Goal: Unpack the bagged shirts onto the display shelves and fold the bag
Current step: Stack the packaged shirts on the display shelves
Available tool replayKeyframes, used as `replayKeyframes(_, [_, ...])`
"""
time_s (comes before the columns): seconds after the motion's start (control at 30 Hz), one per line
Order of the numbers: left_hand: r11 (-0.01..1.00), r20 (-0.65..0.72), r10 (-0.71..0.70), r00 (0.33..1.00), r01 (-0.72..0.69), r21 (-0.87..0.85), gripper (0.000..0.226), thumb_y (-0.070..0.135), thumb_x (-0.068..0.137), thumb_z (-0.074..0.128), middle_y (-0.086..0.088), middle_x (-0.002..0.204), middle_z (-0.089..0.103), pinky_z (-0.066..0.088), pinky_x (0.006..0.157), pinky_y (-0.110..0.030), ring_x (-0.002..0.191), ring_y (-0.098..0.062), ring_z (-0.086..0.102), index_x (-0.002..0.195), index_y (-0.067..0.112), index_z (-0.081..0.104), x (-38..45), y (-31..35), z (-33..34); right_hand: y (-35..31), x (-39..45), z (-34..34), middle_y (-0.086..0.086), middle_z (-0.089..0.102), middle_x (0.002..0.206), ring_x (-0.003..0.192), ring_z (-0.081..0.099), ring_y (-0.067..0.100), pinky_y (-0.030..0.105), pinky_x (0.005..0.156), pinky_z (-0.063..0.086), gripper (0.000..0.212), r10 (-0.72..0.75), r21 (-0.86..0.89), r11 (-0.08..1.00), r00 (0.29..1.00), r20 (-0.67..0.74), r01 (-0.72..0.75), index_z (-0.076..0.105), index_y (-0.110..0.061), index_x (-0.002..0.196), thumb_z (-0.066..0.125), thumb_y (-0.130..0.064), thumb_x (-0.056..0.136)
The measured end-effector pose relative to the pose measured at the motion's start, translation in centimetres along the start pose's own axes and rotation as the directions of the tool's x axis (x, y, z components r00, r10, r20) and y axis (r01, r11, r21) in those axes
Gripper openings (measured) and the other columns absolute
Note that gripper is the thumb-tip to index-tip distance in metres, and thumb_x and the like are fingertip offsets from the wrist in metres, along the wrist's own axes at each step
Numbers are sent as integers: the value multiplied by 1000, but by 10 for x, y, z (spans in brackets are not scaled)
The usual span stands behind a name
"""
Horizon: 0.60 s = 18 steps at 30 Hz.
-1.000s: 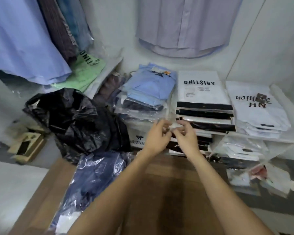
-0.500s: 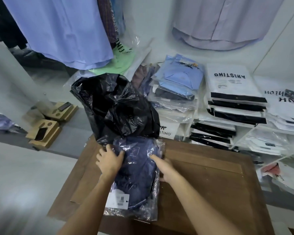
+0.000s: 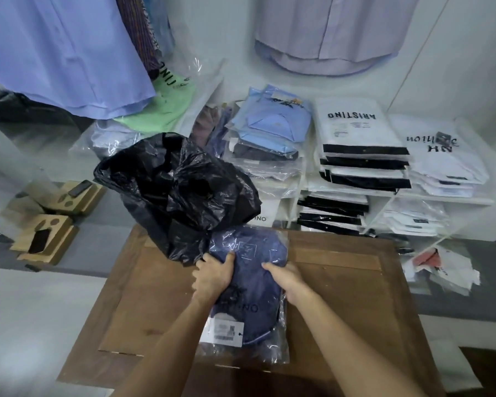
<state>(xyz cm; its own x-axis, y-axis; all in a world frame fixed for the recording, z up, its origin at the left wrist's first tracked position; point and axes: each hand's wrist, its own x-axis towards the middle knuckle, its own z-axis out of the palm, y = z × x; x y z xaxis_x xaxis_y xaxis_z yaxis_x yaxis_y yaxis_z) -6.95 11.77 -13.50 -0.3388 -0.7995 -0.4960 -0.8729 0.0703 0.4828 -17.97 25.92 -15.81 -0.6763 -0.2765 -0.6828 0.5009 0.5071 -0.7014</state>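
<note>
A navy shirt in clear plastic wrap (image 3: 251,305) lies on the wooden table (image 3: 341,296), its far end touching the crumpled black plastic bag (image 3: 181,193). My left hand (image 3: 214,275) grips the shirt's left edge with the thumb on top. On the shirt's right edge sits my right hand (image 3: 287,277), fingers curled around it. The black bag stands bulged at the table's far left corner, partly overhanging it. White display shelves (image 3: 441,199) behind the table hold stacks of packaged shirts.
Light blue folded shirts (image 3: 272,121), white Aristino packs (image 3: 352,124) and white shirts (image 3: 441,159) fill the shelf top. Hanging shirts (image 3: 69,53) drape at upper left. Wooden blocks (image 3: 46,239) sit on the floor at left. Loose packaging (image 3: 444,267) lies at right.
My hands came down from near the shelves onto the navy shirt pack and closed on its two sides. The view shifted left, then nearer.
</note>
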Motion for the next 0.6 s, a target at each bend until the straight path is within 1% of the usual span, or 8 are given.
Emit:
replayKeyframes(0.13, [998, 79, 55, 995, -56, 4, 86, 66, 94, 49, -29, 149, 37, 32, 113, -50, 137, -49, 38, 142, -3, 35, -24, 36, 37, 7, 8, -54, 1, 75, 97, 86, 72, 21, 33, 81, 59, 30, -27, 15, 999, 996, -83, 28, 72, -18, 103, 86, -32, 80])
replayKeyframes(0.2, [996, 117, 82, 990, -84, 10, 85, 65, 94, 50, -29, 149, 37, 32, 113, -49, 137, -49, 38, 142, -3, 35, -37, 51, 57, 11, 14, -82, 3, 76, 101, 90, 73, 25, 38, 86, 60, 36, -16, 17, 1000, 991, -132, 19, 72, -15, 107, 87, -31, 78])
replayKeyframes(0.27, [994, 155, 109, 982, -112, 8, 85, 64, 94, 51, -27, 150, 36, 32, 113, -49, 137, -49, 37, 143, -3, 34, -50, 65, 74, 16, 18, -108, 6, 77, 102, 91, 73, 26, 43, 90, 60, 35, -23, 22, 999, 985, -173, 27, 74, -14, 107, 87, -28, 78])
replayKeyframes(0.4, [988, 240, 154, 959, -156, -8, 89, 63, 94, 54, -27, 151, 34, 29, 116, -46, 139, -48, 37, 148, -4, 30, -67, 87, 97, 17, 18, -150, 6, 76, 98, 83, 71, 23, 35, 84, 59, 22, -36, 57, 997, 978, -205, 49, 74, -12, 102, 83, -18, 83])
replayKeyframes(0.47, [989, 272, 146, 951, -151, -4, 92, 65, 92, 56, -25, 152, 34, 31, 116, -46, 139, -46, 39, 149, -2, 29, -68, 93, 102, 21, 22, -164, 8, 76, 106, 89, 73, 25, 38, 88, 59, 29, -44, 46, 998, 980, -196, 54, 72, -12, 108, 84, -19, 83])
replayKeyframes(0.53, [991, 308, 134, 942, -136, -17, 96, 67, 88, 60, -23, 152, 36, 35, 115, -44, 137, -43, 43, 149, 0, 28, -64, 95, 100, 26, 27, -173, 6, 74, 115, 100, 71, 26, 43, 94, 58, 44, -46, -1, 999, 986, -161, 47, 63, -14, 120, 85, -22, 82])
replayKeyframes(0.57, [992, 334, 126, 934, -122, -32, 98, 68, 84, 63, -21, 150, 41, 37, 114, -41, 136, -40, 47, 148, 1, 32, -57, 94, 101, 27, 28, -175, 5, 71, 119, 105, 69, 25, 44, 96, 57, 50, -44, -26, 999, 988, -147, 40, 58, -16, 125, 84, -22, 83])
replayKeyframes(0.6, [991, 351, 134, 927, -131, -34, 98, 71, 78, 66, -18, 147, 49, 40, 112, -39, 132, -36, 52, 144, 3, 39, -57, 95, 96, 27, 28, -177, 4, 69, 123, 109, 68, 25, 42, 97, 56, 53, -49, -38, 998, 990, -130, 44, 54, -17, 129, 83, -20, 84])
